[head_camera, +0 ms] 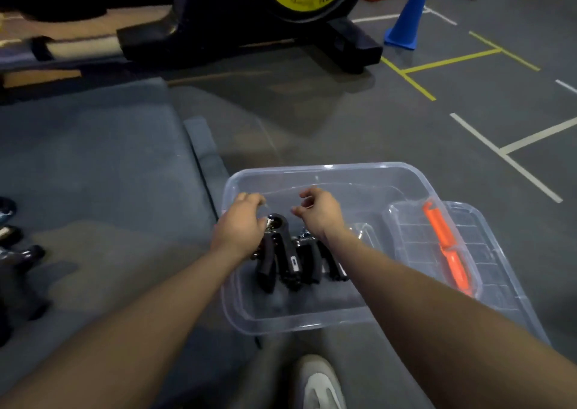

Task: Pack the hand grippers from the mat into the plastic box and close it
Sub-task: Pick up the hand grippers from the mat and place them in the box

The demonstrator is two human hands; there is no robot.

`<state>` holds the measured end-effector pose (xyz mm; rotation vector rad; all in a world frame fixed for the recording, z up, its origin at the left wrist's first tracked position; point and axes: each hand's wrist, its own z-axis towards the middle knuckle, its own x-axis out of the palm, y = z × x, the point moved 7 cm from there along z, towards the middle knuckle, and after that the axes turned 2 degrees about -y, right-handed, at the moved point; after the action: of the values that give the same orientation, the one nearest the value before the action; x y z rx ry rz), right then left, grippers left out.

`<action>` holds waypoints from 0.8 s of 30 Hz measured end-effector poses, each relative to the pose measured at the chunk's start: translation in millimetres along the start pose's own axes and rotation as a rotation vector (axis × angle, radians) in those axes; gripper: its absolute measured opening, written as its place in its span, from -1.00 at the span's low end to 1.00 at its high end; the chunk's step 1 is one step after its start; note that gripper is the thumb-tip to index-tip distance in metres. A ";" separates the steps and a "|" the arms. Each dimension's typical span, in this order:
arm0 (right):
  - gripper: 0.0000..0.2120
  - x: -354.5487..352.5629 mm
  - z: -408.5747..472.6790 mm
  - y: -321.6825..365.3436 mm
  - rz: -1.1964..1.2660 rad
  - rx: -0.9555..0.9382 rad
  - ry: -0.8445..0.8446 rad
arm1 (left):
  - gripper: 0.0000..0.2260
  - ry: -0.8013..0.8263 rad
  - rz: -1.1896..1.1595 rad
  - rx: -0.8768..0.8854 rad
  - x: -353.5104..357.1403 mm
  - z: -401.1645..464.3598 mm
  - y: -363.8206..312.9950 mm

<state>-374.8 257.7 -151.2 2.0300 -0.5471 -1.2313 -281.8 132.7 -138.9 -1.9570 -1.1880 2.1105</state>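
Note:
A clear plastic box (327, 168) sits on the floor in front of me, next to the grey mat (93, 158). Black hand grippers (293, 261) lie side by side on its bottom. My left hand (242, 226) reaches into the box, its fingers curled at the spring end of the leftmost gripper (276, 221). My right hand (320, 211) hovers just above the other grippers, fingers loosely curled and holding nothing. The clear lid (487, 252) with an orange latch (446, 246) leans on the box's right side. More dark grippers (15, 246) lie at the mat's left edge, partly cut off.
An exercise bike base (249, 36) stands beyond the mat. A blue cone (409, 11) is at the back right, on a grey floor with yellow and white tape lines. My shoe (318, 383) is just below the box.

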 end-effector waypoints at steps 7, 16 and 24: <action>-0.62 72.1 -39.3 139.0 -0.053 -0.249 0.074 | -0.69 -0.202 -0.060 -0.083 -112.9 -42.2 69.0; -0.53 230.3 -105.9 222.2 -0.164 -0.310 0.339 | -0.63 -0.283 0.075 -0.385 -208.6 -123.4 220.5; -0.63 325.7 -136.6 227.9 -0.305 -0.267 0.424 | -0.64 -0.297 0.100 -0.520 -241.7 -159.6 307.8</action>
<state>-103.9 -63.1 -134.2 2.1036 0.1266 -0.9343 48.4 -126.0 -87.2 -1.9474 -1.8961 2.3906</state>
